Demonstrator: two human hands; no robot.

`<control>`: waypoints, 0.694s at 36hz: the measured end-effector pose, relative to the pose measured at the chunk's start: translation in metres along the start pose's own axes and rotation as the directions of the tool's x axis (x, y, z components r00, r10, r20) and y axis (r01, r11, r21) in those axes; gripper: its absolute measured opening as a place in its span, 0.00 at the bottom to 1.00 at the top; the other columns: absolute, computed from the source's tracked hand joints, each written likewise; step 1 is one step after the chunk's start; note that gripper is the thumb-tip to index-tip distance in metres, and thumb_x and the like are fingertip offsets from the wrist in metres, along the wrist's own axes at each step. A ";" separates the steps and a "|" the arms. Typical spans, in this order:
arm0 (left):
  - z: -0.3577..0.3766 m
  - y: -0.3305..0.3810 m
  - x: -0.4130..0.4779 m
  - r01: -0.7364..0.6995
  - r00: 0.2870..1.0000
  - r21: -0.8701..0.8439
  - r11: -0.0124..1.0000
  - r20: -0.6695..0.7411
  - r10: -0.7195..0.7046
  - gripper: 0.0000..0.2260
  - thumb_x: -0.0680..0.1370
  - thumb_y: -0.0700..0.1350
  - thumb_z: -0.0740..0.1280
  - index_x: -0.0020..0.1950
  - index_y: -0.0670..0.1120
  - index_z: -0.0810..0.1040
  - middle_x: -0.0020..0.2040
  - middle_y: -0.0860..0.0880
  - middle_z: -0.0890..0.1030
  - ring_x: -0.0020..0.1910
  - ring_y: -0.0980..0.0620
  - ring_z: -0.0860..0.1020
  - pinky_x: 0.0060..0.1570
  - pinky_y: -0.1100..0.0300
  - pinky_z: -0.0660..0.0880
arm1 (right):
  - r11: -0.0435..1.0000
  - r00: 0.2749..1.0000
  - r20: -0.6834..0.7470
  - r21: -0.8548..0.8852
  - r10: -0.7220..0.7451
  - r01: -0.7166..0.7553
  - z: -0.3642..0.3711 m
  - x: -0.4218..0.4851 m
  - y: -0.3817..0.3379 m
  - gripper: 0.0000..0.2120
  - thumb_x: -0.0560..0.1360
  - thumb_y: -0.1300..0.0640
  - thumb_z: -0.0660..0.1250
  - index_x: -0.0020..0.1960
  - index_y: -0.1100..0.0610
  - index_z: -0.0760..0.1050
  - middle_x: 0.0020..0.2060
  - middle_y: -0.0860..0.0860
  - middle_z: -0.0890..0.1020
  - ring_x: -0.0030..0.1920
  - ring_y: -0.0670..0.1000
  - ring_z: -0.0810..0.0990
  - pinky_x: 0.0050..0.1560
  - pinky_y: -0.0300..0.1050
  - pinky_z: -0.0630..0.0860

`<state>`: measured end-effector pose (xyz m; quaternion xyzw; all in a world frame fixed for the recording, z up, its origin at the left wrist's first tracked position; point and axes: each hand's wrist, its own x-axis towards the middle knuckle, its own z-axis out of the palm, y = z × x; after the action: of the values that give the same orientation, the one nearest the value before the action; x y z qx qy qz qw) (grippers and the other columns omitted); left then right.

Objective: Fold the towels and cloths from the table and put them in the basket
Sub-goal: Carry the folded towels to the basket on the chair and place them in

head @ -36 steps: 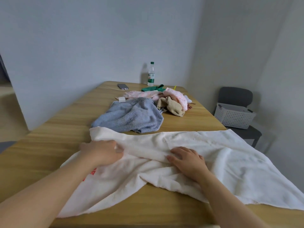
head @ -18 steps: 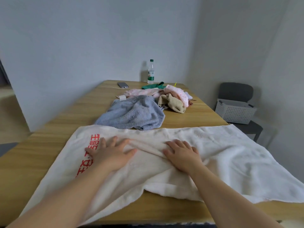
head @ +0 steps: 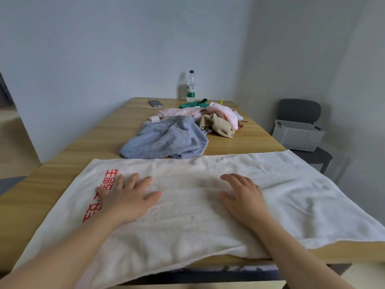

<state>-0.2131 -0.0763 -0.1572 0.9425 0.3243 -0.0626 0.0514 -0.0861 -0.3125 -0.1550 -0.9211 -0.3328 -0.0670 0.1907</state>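
While spread flat along the near table, long axis left to right: white towel. Left grip and right grip pressing its middle, fingers straight, holding nothing, left one closer to its towel end. Likely next: an end-to-end fold. Beyond, blue towel and cloth heap, unfolded. Far right, basket on chair, nothing visible inside.
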 end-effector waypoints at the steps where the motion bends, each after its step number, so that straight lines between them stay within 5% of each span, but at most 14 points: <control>1: -0.002 -0.002 -0.002 0.013 1.000 0.001 1.000 0.018 -0.013 0.30 0.74 0.71 0.43 0.74 0.65 0.44 0.77 0.57 0.41 0.76 0.46 0.40 0.67 0.31 0.46 | 1.000 1.000 0.030 -0.019 0.010 -0.010 -0.003 -0.006 0.002 0.23 0.78 0.50 0.59 0.72 0.44 0.61 0.71 0.41 0.64 0.72 0.47 0.58 0.68 0.42 0.54; 5: -0.019 0.004 -0.007 0.059 0.997 0.036 0.998 0.042 -0.060 0.28 0.76 0.67 0.49 0.75 0.63 0.48 0.78 0.54 0.43 0.76 0.46 0.40 0.68 0.32 0.44 | 0.997 0.975 0.216 -0.071 0.044 -0.030 -0.017 -0.026 0.008 0.23 0.79 0.44 0.55 0.73 0.44 0.58 0.73 0.41 0.62 0.73 0.47 0.57 0.70 0.45 0.53; 8: -0.024 0.034 -0.013 -0.071 0.994 0.084 0.994 -0.082 0.078 0.25 0.78 0.58 0.50 0.75 0.60 0.49 0.78 0.53 0.42 0.76 0.49 0.39 0.70 0.36 0.44 | 0.998 0.967 0.253 -0.048 0.041 -0.030 -0.025 -0.033 0.008 0.23 0.79 0.45 0.56 0.73 0.44 0.58 0.73 0.42 0.62 0.73 0.48 0.58 0.70 0.47 0.54; 13: -0.001 0.078 -0.025 -0.202 0.977 -0.067 0.977 0.060 0.206 0.28 0.77 0.67 0.47 0.75 0.64 0.45 0.77 0.56 0.41 0.76 0.49 0.40 0.70 0.38 0.42 | 0.994 0.957 0.285 -0.102 0.059 -0.031 -0.027 -0.041 0.007 0.24 0.79 0.41 0.52 0.74 0.42 0.55 0.75 0.44 0.57 0.75 0.49 0.53 0.71 0.50 0.51; 16: 0.009 0.081 -0.027 -0.204 0.979 -0.027 0.979 0.003 0.204 0.27 0.76 0.68 0.46 0.74 0.65 0.47 0.77 0.57 0.44 0.76 0.48 0.42 0.70 0.38 0.44 | 0.989 0.936 0.345 -0.146 0.073 -0.024 -0.023 -0.046 0.010 0.25 0.79 0.37 0.48 0.74 0.41 0.53 0.76 0.44 0.52 0.76 0.50 0.48 0.73 0.51 0.47; 19: 0.006 0.076 -0.026 -0.241 0.969 -0.124 0.963 -0.087 0.231 0.24 0.78 0.62 0.52 0.74 0.61 0.55 0.77 0.56 0.53 0.76 0.52 0.51 0.71 0.44 0.49 | 0.985 0.942 0.316 -0.156 0.113 -0.066 -0.023 -0.047 0.004 0.23 0.79 0.40 0.50 0.73 0.43 0.57 0.74 0.46 0.58 0.74 0.52 0.54 0.71 0.53 0.52; 22: 0.003 0.058 -0.025 -0.290 0.950 -0.458 0.840 -0.246 0.193 0.18 0.78 0.49 0.62 0.69 0.52 0.68 0.71 0.51 0.67 0.68 0.51 0.67 0.67 0.57 0.62 | 0.989 0.959 0.257 -0.120 0.116 -0.087 -0.021 -0.043 -0.012 0.22 0.78 0.44 0.55 0.71 0.45 0.61 0.70 0.46 0.65 0.70 0.54 0.61 0.68 0.51 0.57; 25: -0.007 0.026 -0.026 -0.155 0.941 -0.428 0.890 -0.339 0.001 0.13 0.79 0.44 0.59 0.63 0.52 0.73 0.65 0.49 0.74 0.63 0.47 0.72 0.60 0.56 0.68 | 0.997 0.971 0.234 -0.055 0.057 -0.046 -0.012 -0.036 -0.034 0.22 0.78 0.46 0.56 0.72 0.45 0.62 0.71 0.46 0.65 0.71 0.53 0.61 0.68 0.50 0.57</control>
<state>-0.2169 -0.1116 -0.1450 0.9145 0.2951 0.1745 0.2148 -0.1359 -0.3145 -0.1430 -0.9352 -0.3273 0.0393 0.1291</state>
